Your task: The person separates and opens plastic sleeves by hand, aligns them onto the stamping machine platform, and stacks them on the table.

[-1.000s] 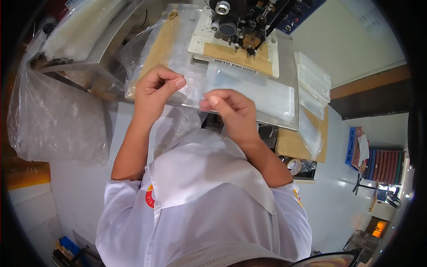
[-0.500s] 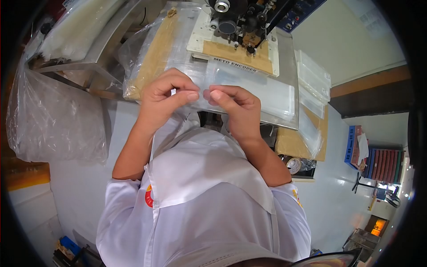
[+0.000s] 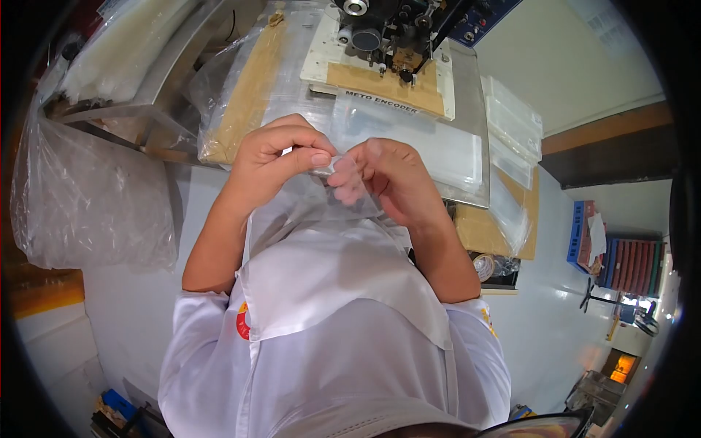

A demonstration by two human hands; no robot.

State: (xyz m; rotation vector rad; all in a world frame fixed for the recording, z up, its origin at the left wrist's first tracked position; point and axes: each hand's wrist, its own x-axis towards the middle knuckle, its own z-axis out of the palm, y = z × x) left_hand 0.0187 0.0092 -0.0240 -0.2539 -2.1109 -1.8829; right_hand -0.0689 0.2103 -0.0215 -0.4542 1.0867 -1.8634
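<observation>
A clear plastic bag [image 3: 314, 193] hangs between my two hands, in front of the apron. My left hand [image 3: 281, 153] pinches its upper edge between thumb and index finger. My right hand [image 3: 398, 175] is at the same edge, with its thumb raised and its fingertips showing through the film. I cannot tell whether those fingertips are inside the bag or behind it. Just beyond my hands lies a stack of clear plastic bags [image 3: 445, 157] on the metal table.
A coding machine [image 3: 387, 36] labelled METO ENCODER stands at the back of the table. At the left are a long brown plastic-wrapped bundle [image 3: 252, 87] and a large hanging plastic bag [image 3: 87, 190]. More clear packets [image 3: 515, 120] lie right, near a tape roll [image 3: 483, 267].
My right hand has turned and its fingers have spread against the film. The plastic bag now shows more clearly between my hands. My left hand keeps its pinch.
</observation>
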